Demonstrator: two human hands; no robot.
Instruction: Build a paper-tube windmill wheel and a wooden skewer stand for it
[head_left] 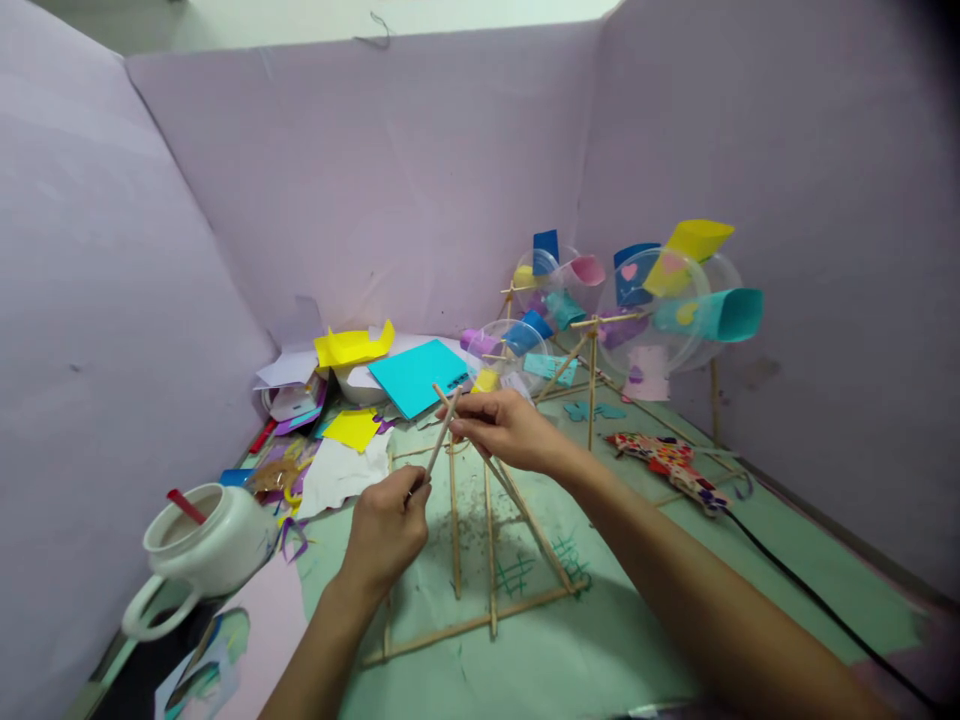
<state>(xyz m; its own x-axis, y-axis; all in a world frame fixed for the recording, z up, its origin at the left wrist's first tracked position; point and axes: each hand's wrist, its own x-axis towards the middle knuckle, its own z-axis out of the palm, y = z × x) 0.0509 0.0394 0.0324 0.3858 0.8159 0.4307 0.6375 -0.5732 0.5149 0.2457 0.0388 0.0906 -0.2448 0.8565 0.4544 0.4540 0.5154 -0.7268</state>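
My left hand (386, 530) is closed on a thin greyish stick (442, 440) that slants up and to the right. Its upper end meets the top of a frame of wooden sticks (491, 550), where my right hand (510, 430) pinches with thumb and fingers. What exactly lies between those right fingertips is partly hidden. Several sticks of the frame fan downward from there, and a long stick (450, 632) lies along the near side as its base. Right of my hands lies a glue-gun-shaped tool (671, 465) with a colourful patterned covering and a black cord.
Wheels of clear plastic discs and coloured paper cups (652, 310) stand on stick frames at the back right. A white pot (217, 545) with a handle stands left, beside paper scraps (345, 470). A turquoise notebook (420, 378) lies behind. Pale panels (360, 180) enclose the table.
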